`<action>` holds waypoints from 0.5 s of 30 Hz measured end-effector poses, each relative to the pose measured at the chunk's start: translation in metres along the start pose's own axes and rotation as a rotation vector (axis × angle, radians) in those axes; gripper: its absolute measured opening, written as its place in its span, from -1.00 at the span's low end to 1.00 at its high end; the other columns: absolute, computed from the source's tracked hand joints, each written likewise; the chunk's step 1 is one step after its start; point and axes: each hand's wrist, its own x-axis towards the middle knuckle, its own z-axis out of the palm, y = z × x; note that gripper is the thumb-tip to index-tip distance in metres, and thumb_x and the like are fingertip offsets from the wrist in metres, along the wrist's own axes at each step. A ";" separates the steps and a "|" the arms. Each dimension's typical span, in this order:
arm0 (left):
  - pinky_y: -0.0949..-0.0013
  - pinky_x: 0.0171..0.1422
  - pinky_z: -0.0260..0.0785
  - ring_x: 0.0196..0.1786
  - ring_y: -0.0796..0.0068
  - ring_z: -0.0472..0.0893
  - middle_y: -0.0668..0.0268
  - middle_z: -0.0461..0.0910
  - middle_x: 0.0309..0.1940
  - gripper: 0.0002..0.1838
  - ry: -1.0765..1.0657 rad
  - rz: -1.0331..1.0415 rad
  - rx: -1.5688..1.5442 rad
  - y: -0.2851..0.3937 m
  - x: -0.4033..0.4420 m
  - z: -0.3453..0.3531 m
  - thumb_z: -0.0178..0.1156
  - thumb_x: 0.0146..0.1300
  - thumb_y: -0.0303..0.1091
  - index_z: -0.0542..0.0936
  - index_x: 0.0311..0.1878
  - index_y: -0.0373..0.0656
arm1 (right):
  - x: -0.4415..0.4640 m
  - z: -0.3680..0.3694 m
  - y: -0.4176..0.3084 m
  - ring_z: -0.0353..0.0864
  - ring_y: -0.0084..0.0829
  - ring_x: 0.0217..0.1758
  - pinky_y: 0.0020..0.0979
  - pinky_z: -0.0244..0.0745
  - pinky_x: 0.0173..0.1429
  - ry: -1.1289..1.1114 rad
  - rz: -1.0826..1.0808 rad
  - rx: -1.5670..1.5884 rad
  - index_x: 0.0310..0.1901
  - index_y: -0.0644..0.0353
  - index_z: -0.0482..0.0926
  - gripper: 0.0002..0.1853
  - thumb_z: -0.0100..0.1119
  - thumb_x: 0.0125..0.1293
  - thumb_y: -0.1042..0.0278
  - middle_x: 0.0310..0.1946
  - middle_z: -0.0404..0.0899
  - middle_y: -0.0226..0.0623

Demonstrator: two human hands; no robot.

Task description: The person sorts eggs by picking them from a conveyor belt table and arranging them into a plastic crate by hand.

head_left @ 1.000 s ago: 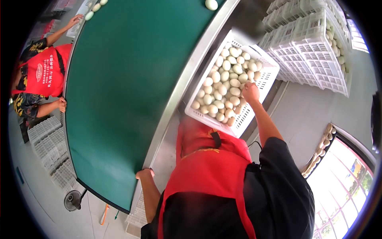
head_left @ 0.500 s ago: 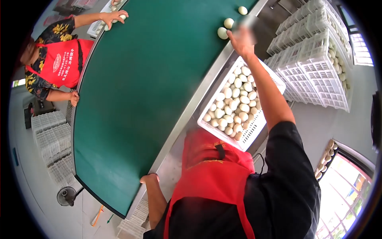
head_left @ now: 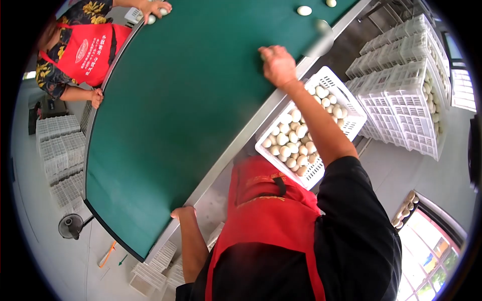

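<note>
My right hand (head_left: pixel 278 66) is over the green surface (head_left: pixel 201 100) near its metal rim, fingers curled in. A pale bit of an egg shows at its fingertips; the rest is hidden. Two loose eggs, one whole egg (head_left: pixel 304 10) and another egg (head_left: pixel 331 2) at the frame's top, lie beyond it. Under my right forearm, a white crate (head_left: pixel 346 131) holds many pale eggs (head_left: pixel 292 147). My left hand (head_left: pixel 184 212) grips the metal rim (head_left: pixel 216 173) at the lower end, its fingers partly hidden.
Across the surface, a person in a red apron (head_left: pixel 90 52) has one hand (head_left: pixel 152 8) on eggs and the other (head_left: pixel 96 98) at the edge. Stacked egg crates (head_left: pixel 406 95) stand at right, more crates (head_left: pixel 61 145) at left. A blurred grey shape (head_left: pixel 320 41) overlaps the rim.
My right hand has come back from the far eggs, toward the lower left, and its fingers have curled. One egg beside it is gone from the surface. My left hand stays on the rim.
</note>
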 end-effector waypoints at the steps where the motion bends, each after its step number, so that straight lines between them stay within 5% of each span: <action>1: 0.14 0.55 0.31 0.50 0.26 0.43 0.36 0.48 0.50 -0.30 -0.007 0.004 -0.004 0.000 -0.002 0.002 -0.05 0.36 0.23 0.60 0.38 0.00 | -0.007 -0.001 -0.016 0.64 -0.10 -0.03 -0.08 0.53 0.03 -0.028 -0.056 -0.073 0.16 0.12 0.61 -0.55 0.31 0.18 0.43 -0.06 0.68 -0.19; 4: 0.25 0.46 0.36 0.33 0.46 0.59 0.49 0.67 0.29 -0.44 0.157 -0.022 0.089 0.004 -0.040 0.003 -0.23 0.48 0.04 0.69 0.25 0.13 | -0.030 -0.010 -0.050 0.63 -0.18 -0.06 -0.12 0.44 0.06 -0.099 -0.122 -0.085 0.11 0.15 0.61 -0.50 0.47 0.16 0.18 -0.10 0.66 -0.26; 11: 0.22 0.50 0.29 0.37 0.50 0.57 0.49 0.67 0.29 -0.46 0.124 0.053 0.177 0.001 -0.046 0.002 -0.23 0.51 -0.02 0.65 0.30 0.14 | -0.033 -0.008 -0.042 0.66 -0.12 -0.02 -0.11 0.58 0.04 -0.127 0.011 0.072 0.11 0.08 0.63 -0.46 0.53 0.12 0.08 -0.07 0.64 -0.21; 15: 0.16 0.54 0.23 0.42 0.43 0.52 0.47 0.60 0.38 -0.44 0.089 0.013 0.111 0.002 -0.025 0.004 -0.21 0.48 0.02 0.62 0.33 0.11 | -0.022 -0.021 -0.028 0.68 0.05 -0.01 -0.07 0.67 0.03 -0.014 0.300 0.193 0.05 0.20 0.65 -0.45 0.53 0.13 0.02 -0.04 0.61 -0.08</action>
